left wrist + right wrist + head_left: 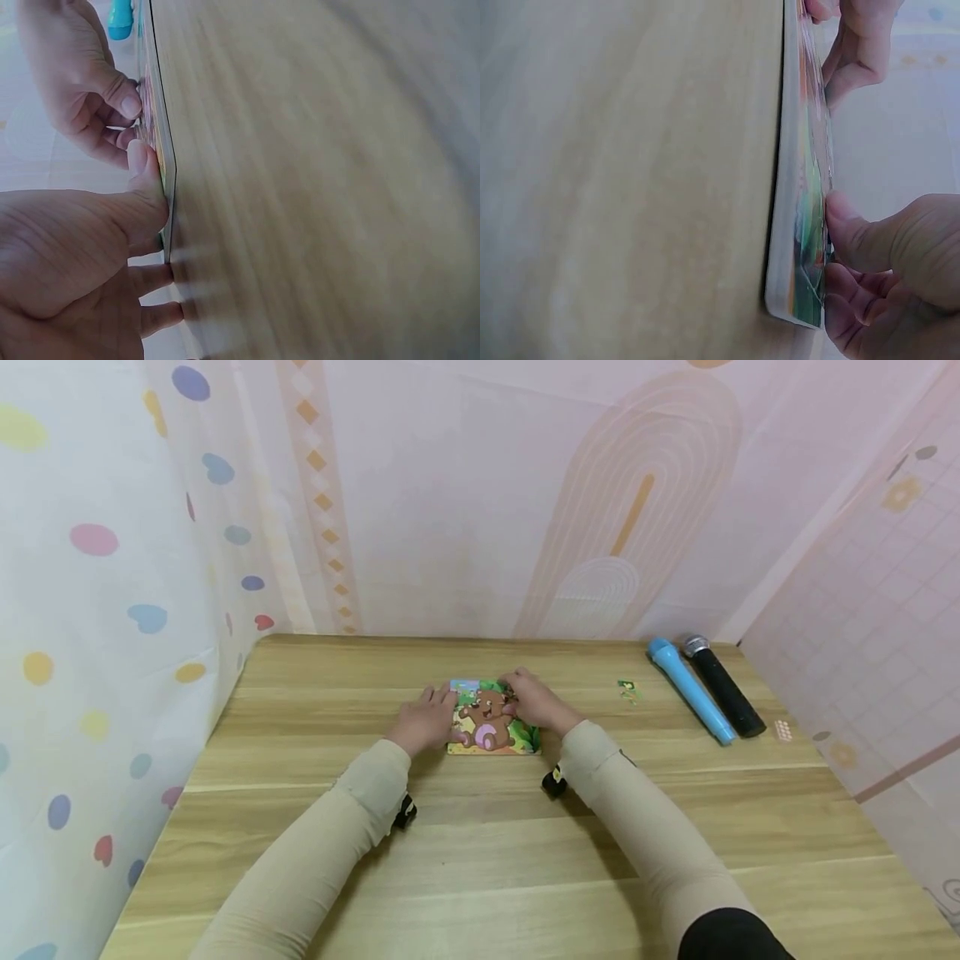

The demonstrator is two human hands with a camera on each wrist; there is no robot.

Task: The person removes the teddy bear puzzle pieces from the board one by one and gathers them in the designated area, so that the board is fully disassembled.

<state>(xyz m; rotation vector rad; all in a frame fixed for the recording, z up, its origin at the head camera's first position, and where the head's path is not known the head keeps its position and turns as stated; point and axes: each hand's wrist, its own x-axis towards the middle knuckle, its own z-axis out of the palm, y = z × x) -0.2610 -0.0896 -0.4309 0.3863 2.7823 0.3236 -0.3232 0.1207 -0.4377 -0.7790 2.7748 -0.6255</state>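
A jigsaw puzzle board [491,731] with a brown bear picture lies flat on the wooden table. My left hand [425,721] rests at its left edge. In the left wrist view that thumb [137,161] presses on the board's face, and the other fingers reach down to the table beside it. Over the upper right part of the picture, my right hand [536,700] pinches a small puzzle piece, mostly hidden by the fingers. The right wrist view shows the right thumb [851,232] and curled fingers close against the board's surface, where seams run between pieces.
Small loose puzzle pieces [628,691] lie to the right of the board. Farther right are a blue microphone [692,691], a black microphone [723,687] and a small pinkish dotted item [783,731]. Patterned curtains [450,510] stand behind and beside the table [480,860].
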